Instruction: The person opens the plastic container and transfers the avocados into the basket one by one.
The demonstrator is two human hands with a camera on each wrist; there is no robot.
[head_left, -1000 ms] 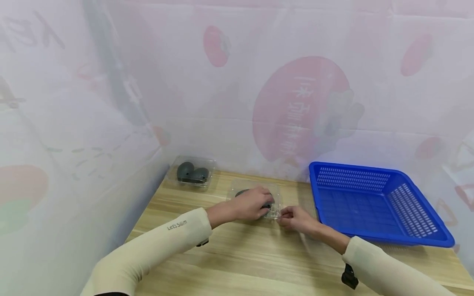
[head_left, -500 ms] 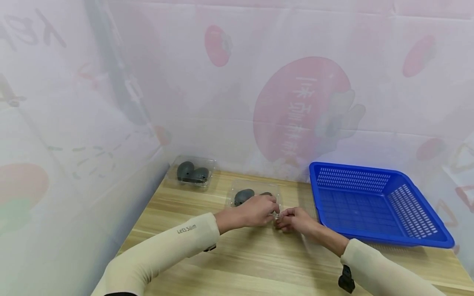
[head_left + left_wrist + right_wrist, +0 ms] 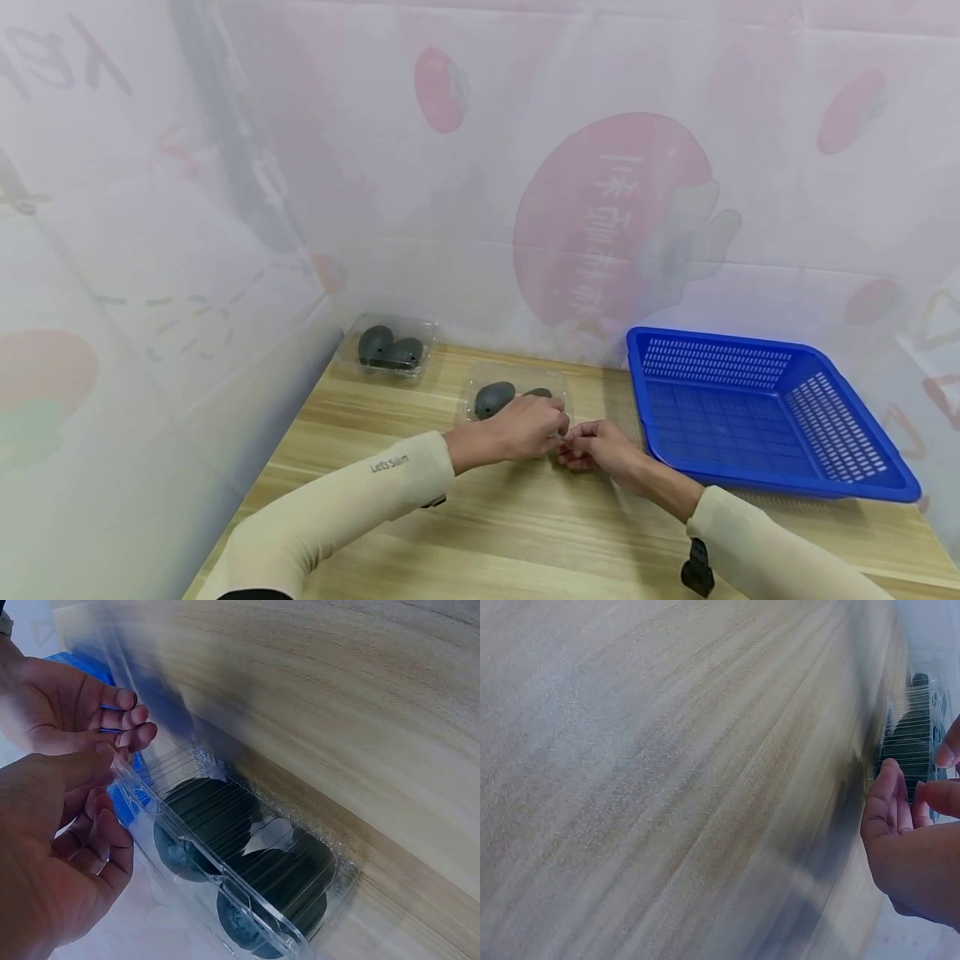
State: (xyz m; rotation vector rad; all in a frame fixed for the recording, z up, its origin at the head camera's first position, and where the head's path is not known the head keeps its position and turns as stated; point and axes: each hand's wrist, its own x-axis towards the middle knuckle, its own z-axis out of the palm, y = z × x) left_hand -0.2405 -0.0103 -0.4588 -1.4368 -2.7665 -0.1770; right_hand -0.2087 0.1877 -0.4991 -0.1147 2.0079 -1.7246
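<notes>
Since a second ago, the left hand [image 3: 528,427] has slid off the top of the clear plastic clamshell box [image 3: 514,399] toward its near right corner, so one of the dark round fruits [image 3: 494,398] inside now shows. The right hand [image 3: 596,444] has moved a little closer to the left hand.

Both hands meet at that near corner of the box. In the left wrist view, the left hand's thumb and fingers [image 3: 96,825] pinch the thin clear edge of the box [image 3: 247,862]. The right hand's fingers [image 3: 124,720] curl at the same edge, just beside the left thumb. The right wrist view is blurry, and it shows only curled fingers [image 3: 889,799] next to the ribbed box wall [image 3: 915,739], so whether they truly hold the edge cannot be told for sure.

The box sits on the light wooden desk [image 3: 480,517], near the back, with two dark fruits inside. A second clear plastic box with dark fruits [image 3: 390,348] stands in the far left corner, well apart from the hands. A blue plastic basket with slotted walls [image 3: 757,408] sits to the right, near the right hand. A white and pink printed sheet [image 3: 600,217] hangs behind the desk. Both arms wear cream sleeves [image 3: 337,517].
</notes>
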